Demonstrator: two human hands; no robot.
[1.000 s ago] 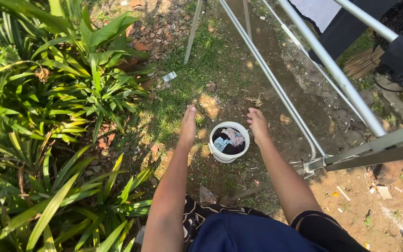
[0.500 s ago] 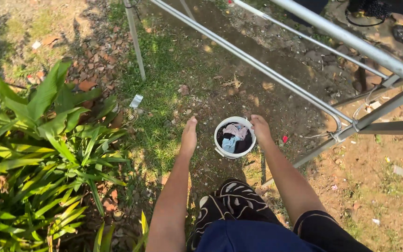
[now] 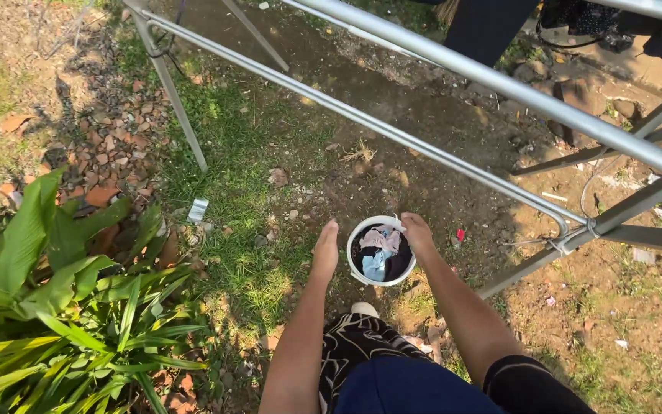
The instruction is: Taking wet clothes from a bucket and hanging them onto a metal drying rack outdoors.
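partly hidden right hand [image 3: 417, 234] behind bucket [image 3: 355, 264]

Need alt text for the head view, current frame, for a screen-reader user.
Seen from above, a person's right hand touches the rim of a small white bucket of damp laundry on bare ground, while the left hand hangs open beside it. A metal drying rack stands behind; leafy plants fill the lower left.

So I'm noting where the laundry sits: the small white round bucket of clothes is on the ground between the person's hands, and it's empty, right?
Not empty. The head view shows the small white round bucket on the ground between the left hand and the right hand, but it holds crumpled clothes in pink, light blue and dark colours.
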